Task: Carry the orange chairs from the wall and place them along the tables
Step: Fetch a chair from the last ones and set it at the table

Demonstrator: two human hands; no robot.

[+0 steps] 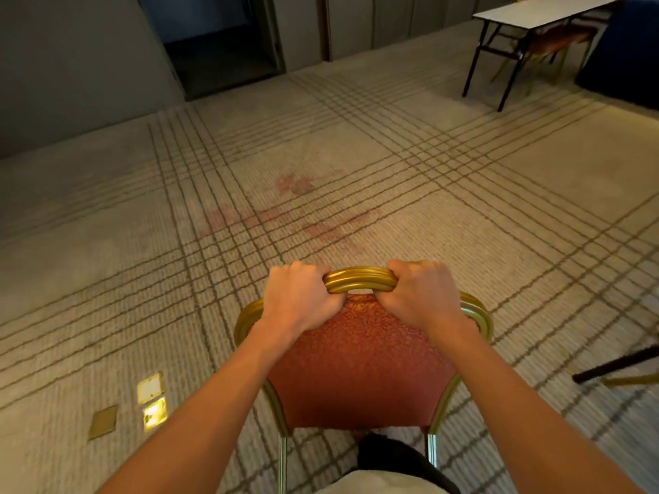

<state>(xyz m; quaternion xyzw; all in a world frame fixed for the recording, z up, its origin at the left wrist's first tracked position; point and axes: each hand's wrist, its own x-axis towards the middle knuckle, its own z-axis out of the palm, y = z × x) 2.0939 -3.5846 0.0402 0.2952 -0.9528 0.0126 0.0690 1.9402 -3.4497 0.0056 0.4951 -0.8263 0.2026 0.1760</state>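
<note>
Both hands [360,297] grip orange chair [360,365] top rail.

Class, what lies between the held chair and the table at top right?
The head view shows only bare lined carpet between the chair and the table; nothing stands on that stretch.

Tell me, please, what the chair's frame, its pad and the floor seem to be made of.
The frame looks like metal tubing, gold and glossy: ridged, with bright highlights. The pad seems woven fabric, orange-red, with a raised swirl pattern. The floor is probably carpet, matte beige with dark crossing lines and a ribbed texture.
</note>
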